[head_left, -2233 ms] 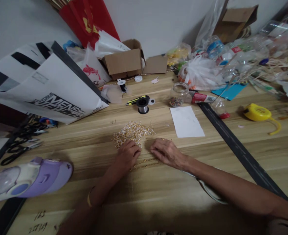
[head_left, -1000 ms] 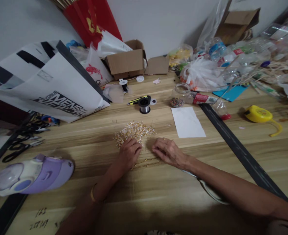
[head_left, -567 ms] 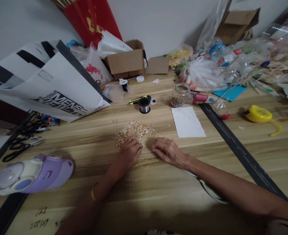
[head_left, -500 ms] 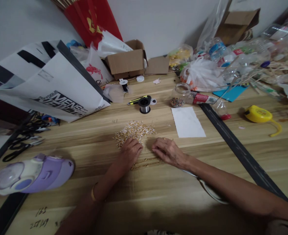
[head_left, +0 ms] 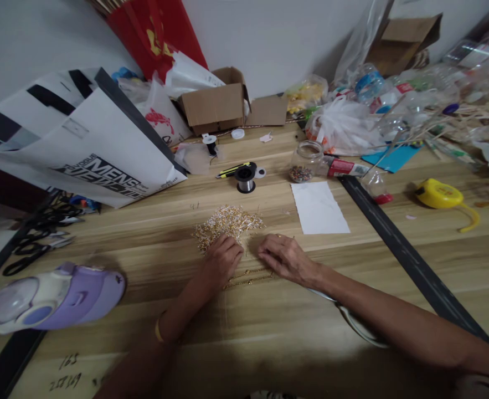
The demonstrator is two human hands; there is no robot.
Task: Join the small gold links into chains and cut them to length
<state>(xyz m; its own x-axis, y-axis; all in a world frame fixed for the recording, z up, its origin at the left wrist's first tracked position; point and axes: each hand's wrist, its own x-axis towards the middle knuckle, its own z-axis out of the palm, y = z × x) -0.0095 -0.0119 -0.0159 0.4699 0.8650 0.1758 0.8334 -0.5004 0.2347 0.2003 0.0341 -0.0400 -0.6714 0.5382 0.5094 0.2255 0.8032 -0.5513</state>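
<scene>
A loose pile of small gold and silver metal pieces point(head_left: 227, 220) lies in the middle of the wooden table. At the pile's near edge is my left hand point(head_left: 225, 256), its fingers curled and pressed together. My right hand point(head_left: 283, 255) rests a little to the right, thumb and fingers drawn into a pinch. Whatever either hand pinches is too small or hidden to make out. Just below and between the hands, thin gold chains point(head_left: 250, 280) stretch across the tabletop, partly covered by both hands.
Beyond the pile stand a wire spool point(head_left: 245, 180), a cutter knife point(head_left: 233, 169) and a jar of beads point(head_left: 304, 163). White paper point(head_left: 321, 208) lies right of them. A yellow tape measure point(head_left: 439, 194) is far right. At left are a purple bottle point(head_left: 76, 293) and scissors point(head_left: 36, 249).
Both hands stay almost in place; my left hand has shifted only very slightly to the right. The pile and chains look the same.
</scene>
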